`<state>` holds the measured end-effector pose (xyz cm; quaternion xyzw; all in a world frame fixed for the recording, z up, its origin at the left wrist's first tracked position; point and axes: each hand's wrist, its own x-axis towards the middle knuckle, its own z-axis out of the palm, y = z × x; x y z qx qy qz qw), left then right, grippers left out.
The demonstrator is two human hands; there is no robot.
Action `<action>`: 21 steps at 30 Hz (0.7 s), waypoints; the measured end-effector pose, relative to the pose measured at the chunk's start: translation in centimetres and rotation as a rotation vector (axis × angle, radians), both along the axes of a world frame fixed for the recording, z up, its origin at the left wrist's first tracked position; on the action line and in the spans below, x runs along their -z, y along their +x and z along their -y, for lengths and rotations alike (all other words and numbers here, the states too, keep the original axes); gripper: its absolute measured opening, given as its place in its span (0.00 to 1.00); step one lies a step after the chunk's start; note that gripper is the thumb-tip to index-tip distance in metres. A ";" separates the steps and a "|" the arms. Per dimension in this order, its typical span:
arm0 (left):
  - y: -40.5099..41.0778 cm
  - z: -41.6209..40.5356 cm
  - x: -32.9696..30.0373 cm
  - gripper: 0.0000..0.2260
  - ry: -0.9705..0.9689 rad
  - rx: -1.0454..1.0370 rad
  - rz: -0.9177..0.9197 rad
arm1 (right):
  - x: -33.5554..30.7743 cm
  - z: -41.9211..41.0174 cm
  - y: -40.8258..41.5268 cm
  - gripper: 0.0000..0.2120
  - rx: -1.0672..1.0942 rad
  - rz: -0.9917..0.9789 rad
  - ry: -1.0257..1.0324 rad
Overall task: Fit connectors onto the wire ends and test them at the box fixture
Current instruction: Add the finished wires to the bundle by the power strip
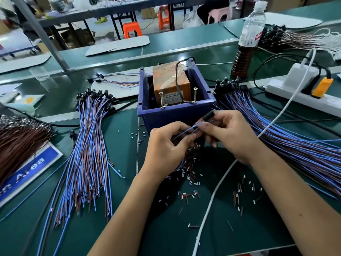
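You are holding one blue and brown wire pair [191, 129] just in front of the blue box fixture [175, 115], your left hand [166, 146] pinching the wire run while your right hand [228, 133] is gripping its dark capped end, probably so the two screws [161, 99] sit within easy reach for testing; loose connectors [188, 174] are lying scattered under your hands on the green mat [129, 182], a workshop bench with wire bundles either side and stools beyond
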<state>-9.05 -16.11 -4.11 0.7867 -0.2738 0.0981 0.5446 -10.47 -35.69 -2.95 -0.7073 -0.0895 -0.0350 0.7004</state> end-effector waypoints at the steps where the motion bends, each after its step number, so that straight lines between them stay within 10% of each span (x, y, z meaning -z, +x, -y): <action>1: -0.1 0.1 0.0 0.02 0.005 -0.013 -0.002 | 0.0 0.1 0.0 0.04 0.017 -0.011 0.020; 21: 0.0 0.1 0.1 0.04 -0.161 0.076 -0.310 | -0.3 -0.2 -0.3 0.07 0.046 -0.054 0.049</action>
